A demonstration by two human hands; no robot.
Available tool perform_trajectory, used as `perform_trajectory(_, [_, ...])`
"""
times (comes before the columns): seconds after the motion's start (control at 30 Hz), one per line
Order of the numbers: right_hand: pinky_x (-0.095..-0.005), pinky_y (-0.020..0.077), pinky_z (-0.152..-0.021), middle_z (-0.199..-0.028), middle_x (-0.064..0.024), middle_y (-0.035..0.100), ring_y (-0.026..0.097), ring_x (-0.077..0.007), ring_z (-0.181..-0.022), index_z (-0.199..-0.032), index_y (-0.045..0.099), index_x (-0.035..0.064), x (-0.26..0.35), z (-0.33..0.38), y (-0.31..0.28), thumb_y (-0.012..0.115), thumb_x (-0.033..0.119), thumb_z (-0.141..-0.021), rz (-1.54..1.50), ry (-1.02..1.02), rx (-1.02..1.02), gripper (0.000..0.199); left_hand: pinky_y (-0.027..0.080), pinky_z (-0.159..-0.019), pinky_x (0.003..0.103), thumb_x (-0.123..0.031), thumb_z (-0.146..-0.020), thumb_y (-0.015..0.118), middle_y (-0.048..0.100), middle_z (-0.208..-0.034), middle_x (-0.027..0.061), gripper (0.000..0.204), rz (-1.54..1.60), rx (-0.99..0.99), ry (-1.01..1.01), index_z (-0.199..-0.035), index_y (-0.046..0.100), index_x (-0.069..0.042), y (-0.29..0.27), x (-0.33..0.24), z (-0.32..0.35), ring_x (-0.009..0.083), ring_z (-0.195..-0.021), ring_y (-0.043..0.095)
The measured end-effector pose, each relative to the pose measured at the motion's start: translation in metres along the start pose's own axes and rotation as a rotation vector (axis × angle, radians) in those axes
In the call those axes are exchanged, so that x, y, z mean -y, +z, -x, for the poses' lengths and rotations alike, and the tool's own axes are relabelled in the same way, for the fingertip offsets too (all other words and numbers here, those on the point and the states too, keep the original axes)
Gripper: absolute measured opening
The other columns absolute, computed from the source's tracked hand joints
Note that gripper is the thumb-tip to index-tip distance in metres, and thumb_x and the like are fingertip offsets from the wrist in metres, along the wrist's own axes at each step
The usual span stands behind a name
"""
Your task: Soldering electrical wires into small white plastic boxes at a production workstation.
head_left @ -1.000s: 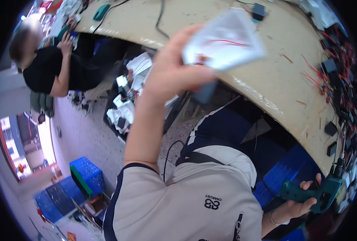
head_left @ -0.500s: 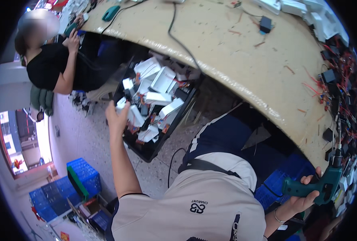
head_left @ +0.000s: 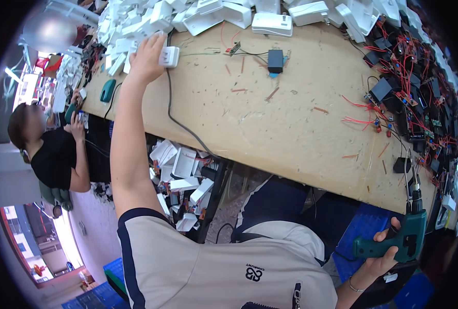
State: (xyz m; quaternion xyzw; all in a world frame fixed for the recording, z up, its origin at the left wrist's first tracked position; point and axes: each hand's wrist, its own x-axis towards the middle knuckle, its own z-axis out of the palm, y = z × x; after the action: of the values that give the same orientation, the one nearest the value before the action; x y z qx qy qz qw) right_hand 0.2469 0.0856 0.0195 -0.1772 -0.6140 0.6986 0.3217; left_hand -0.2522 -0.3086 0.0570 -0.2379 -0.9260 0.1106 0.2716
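Note:
My right hand (head_left: 381,260) is wrapped round the handle of a green power drill (head_left: 412,237), whose long thin bit points away over the table's right end. With fingers stretched out and apart, my left hand (head_left: 147,61) reaches over the far left of the table, at the edge of a heap of white plastic housings (head_left: 208,15). Its fingertips are partly lost against the white pieces. Right beside it is a white power socket block (head_left: 171,56) with a dark cable (head_left: 173,110) running to the table's near edge.
A black bin (head_left: 211,206) of white housings and wired parts stands below the near edge. Red-wired circuit boards (head_left: 409,110) pile up at the right. A black box-shaped part (head_left: 275,61) lies mid-table. At the left, a co-worker (head_left: 59,154) sits near a green tool (head_left: 107,90).
My left hand has moved from above the bin up to the heap at the table's far left. My right hand still holds the drill. The view has shifted toward the table.

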Motion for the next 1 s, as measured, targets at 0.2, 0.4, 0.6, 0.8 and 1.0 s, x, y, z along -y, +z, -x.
perform_trajectory(0.2, [-0.025,0.0464,-0.065,-0.125,-0.0214,0.046,0.055,-0.0135,-0.078,-0.131,0.031,-0.0028,-0.001,-0.003,0.001,0.061,0.034,-0.084,0.002,0.015,-0.011,0.068,0.043,-0.084,0.043,-0.01,-0.069,0.069,0.053,-0.117,0.0151,0.063,0.377,0.117,-0.036,-0.126,0.041,-0.005,0.003,0.028,0.001,0.0218,-0.105,0.054])
perform_trajectory(0.4, [-0.0247,0.0466,-0.064,-0.124,-0.0212,0.047,0.055,-0.0135,-0.078,-0.131,0.031,-0.0037,-0.005,-0.007,-0.001,0.062,0.036,-0.083,-0.012,0.037,-0.018,0.07,0.047,-0.084,0.036,-0.022,-0.066,0.075,0.051,-0.115,0.014,0.075,1.445,0.321,0.039,-0.128,0.037,-0.006,-0.084,-0.1,0.018,0.0241,-0.098,0.056])
perform_trajectory(0.6, [-0.025,0.048,-0.063,-0.124,-0.023,0.046,0.055,-0.0142,-0.076,-0.132,0.031,-0.0021,0.002,-0.002,0.009,0.064,0.035,-0.082,-0.016,0.003,-0.027,0.07,0.045,-0.084,0.032,-0.031,-0.074,0.069,0.059,-0.105,0.0131,0.068,1.448,0.886,0.583,-0.128,0.04,-0.003,-0.111,-0.228,-0.005,0.0194,-0.094,0.057])
perform_trajectory(0.8, [-0.0258,0.0495,-0.063,-0.121,-0.0239,0.048,0.056,-0.0153,-0.075,-0.133,0.029,-0.002,0.005,0.009,0.014,0.066,0.034,-0.08,-0.046,0.002,-0.082,0.074,0.046,-0.076,0.031,-0.034,-0.08,0.059,0.064,-0.091,0.0137,0.037,1.524,0.823,0.691,-0.094,0.063,0.001,-0.097,-0.28,-0.007,0.0227,-0.086,0.06])
perform_trajectory(1.0, [-0.0261,0.0503,-0.062,-0.12,-0.0254,0.048,0.058,-0.0166,-0.075,-0.132,0.029,-0.0023,0.004,0.014,0.013,0.067,0.033,-0.08,-0.063,0.008,-0.084,0.074,0.045,-0.077,0.03,-0.037,-0.086,0.056,0.064,-0.094,0.0134,0.043,1.629,0.641,0.477,-0.111,0.06,-0.003,-0.09,-0.292,-0.003,0.0211,-0.085,0.06])
